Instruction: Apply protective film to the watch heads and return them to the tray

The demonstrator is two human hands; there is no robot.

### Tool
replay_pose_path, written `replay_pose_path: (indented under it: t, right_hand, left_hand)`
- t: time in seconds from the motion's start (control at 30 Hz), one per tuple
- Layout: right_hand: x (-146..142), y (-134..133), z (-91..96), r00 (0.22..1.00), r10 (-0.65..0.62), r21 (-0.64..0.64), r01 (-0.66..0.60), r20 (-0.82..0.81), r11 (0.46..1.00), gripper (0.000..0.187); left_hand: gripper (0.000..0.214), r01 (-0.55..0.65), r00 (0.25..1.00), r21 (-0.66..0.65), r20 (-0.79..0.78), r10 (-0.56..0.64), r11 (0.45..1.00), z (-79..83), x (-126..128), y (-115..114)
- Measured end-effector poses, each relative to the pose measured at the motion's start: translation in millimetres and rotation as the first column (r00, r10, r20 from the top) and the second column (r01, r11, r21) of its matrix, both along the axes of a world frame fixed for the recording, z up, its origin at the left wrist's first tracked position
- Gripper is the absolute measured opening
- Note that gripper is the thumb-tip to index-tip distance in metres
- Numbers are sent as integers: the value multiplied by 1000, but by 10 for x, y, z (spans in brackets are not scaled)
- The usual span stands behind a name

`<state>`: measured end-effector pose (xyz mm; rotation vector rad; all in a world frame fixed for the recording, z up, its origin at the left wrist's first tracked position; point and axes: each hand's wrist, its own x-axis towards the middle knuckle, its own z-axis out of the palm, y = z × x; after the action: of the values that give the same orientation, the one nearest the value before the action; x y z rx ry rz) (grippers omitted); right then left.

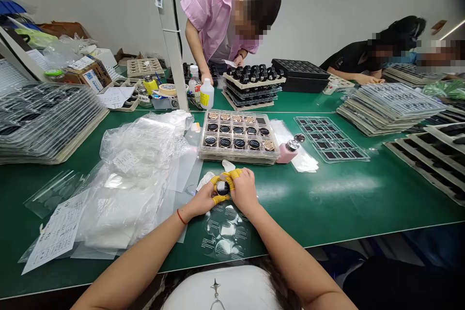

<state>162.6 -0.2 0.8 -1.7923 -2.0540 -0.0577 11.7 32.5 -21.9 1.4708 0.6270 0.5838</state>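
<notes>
Between the yellow-tipped fingers of my left hand [204,198] is a round black watch head [223,188], its dark face turned up and shining. My right hand [243,188], also with yellow finger covers, is closed at the watch head's upper right edge; what its fingertips pinch is too small to make out. Beneath both hands lies a clear film sheet [227,235] with round shapes and small print. Crumpled white tissue [205,180] rests just behind my left hand. Beyond it, a clear compartment tray [238,156] holds several watch heads, some black-faced, some gold-coloured.
Plastic bags [134,174] and a written paper sheet [56,232] cover the left side. A pink pump bottle [288,151] stands right of the tray, near a flat blister tray [330,139]. Tray stacks [47,126] flank the green table [345,198]. A person [221,9] works opposite.
</notes>
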Motion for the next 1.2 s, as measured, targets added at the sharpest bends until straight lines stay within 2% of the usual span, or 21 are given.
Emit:
replay_pose_path:
  t: [0.1, 0.17, 0.2, 0.27, 0.37, 0.43, 0.5, 0.57, 0.6, 0.63, 0.7, 0.73, 0.77, 0.87, 0.97, 1.07, 1.2]
  right_hand:
    - [178, 73, -36, 973, 37, -21, -43, -228, 999, 22]
    - [394, 109, -90, 925, -3, -50, -17, -381, 999, 25]
    - [515, 120, -118, 914, -46, -72, 18, -402, 997, 26]
    - [720, 118, -160, 927, -142, -105, 112, -347, 988, 22]
    - [763, 50, -165, 938, -231, -85, 216, -257, 973, 15]
    - [591, -16, -136, 928, -168, -105, 141, -333, 985, 20]
    - [367, -50, -82, 885, -30, -167, -54, -464, 984, 30]
    - [236, 15, 22, 826, 66, -199, -211, -559, 957, 40]
    - [237, 105, 103, 816, 77, -194, -226, -573, 955, 40]
    - [290, 239, 203, 827, 54, -174, -181, -560, 968, 37]
    - [530, 620, 438, 866, -70, -111, 17, -495, 994, 26]
    - [696, 847, 556, 885, -186, -55, 179, -427, 982, 23]
    - [873, 1080, 660, 879, -253, -27, 265, -405, 964, 26]
    - [1345, 1689, 817, 833, -423, -24, 444, -358, 896, 35]
    - [1594, 2032, 740, 818, -503, -80, 502, -279, 861, 33]
    - [1651, 2162, 583, 832, -524, -95, 515, -185, 852, 29]
    - [1604, 2267, 458, 881, -464, -88, 457, -89, 885, 30]
  left_hand:
    - [52, -26, 999, -42, -29, 25, 999, -15, 1, -5]
    - [52, -61, 995, -28, -80, 59, 998, -13, -1, -14]
    - [52, -75, 992, -22, -102, 72, 997, -10, -2, -18]
    - [54, -90, 988, -27, -127, 86, 996, -8, -1, -24]
    - [61, -85, 988, -35, -132, 80, 996, -47, 9, -23]
    - [65, -70, 990, -27, -124, 66, 997, -102, 19, -20]
    - [69, -64, 993, -22, -100, 61, 998, -151, 24, -16]
    - [76, -69, 995, -36, -75, 66, 997, -165, 20, -13]
    - [79, -75, 995, -41, -70, 72, 996, -153, 14, -11]
    - [81, -84, 994, -45, -71, 80, 996, -130, 8, -9]
    - [81, -102, 992, -47, -84, 97, 994, -66, -4, -6]
    - [79, -110, 990, -47, -94, 105, 993, -33, -8, -4]
    - [77, -115, 989, -49, -103, 109, 992, -5, -10, -3]
    - [73, -106, 987, -59, -126, 98, 993, 28, -11, 1]
    - [74, -91, 989, -73, -125, 81, 993, 1, -11, 8]
    - [76, -100, 989, -99, -118, 88, 990, -29, -12, 23]
    - [76, -92, 989, -111, -124, 78, 990, -37, -7, 44]
